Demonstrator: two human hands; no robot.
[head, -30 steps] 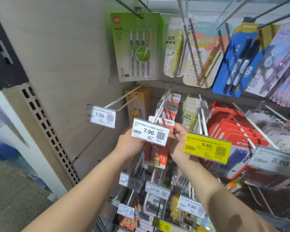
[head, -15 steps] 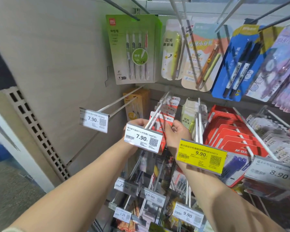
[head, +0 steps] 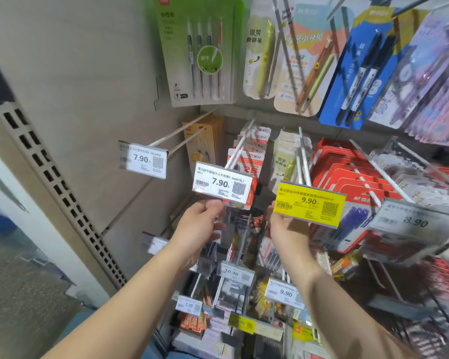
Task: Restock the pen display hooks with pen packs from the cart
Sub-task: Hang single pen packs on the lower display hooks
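A red-and-white pen pack (head: pixel 246 165) marked 2B hangs at the front of a row of like packs on a white hook (head: pixel 240 146), behind a white 7.90 price tag (head: pixel 222 182). My left hand (head: pixel 200 229) is just below that tag. Its thumb is at the tag's lower edge, its fingers are loosely curled, and I see nothing in them. My right hand (head: pixel 285 229) is raised beside it, its fingers hidden behind a yellow 9.90 tag (head: pixel 310 204). The cart is out of view.
Orange packs (head: pixel 205 136) hang on the hook to the left, red packs (head: pixel 347 172) to the right. Above hang a green pen pack (head: pixel 200 47) and a blue marker pack (head: pixel 358 73). More hooks and tags crowd below. A slotted upright (head: pixel 55 182) runs down the left panel.
Both hands were up at the hook on the red-and-white pack. They have since dropped below the price tags, and the pack now hangs on the hook.
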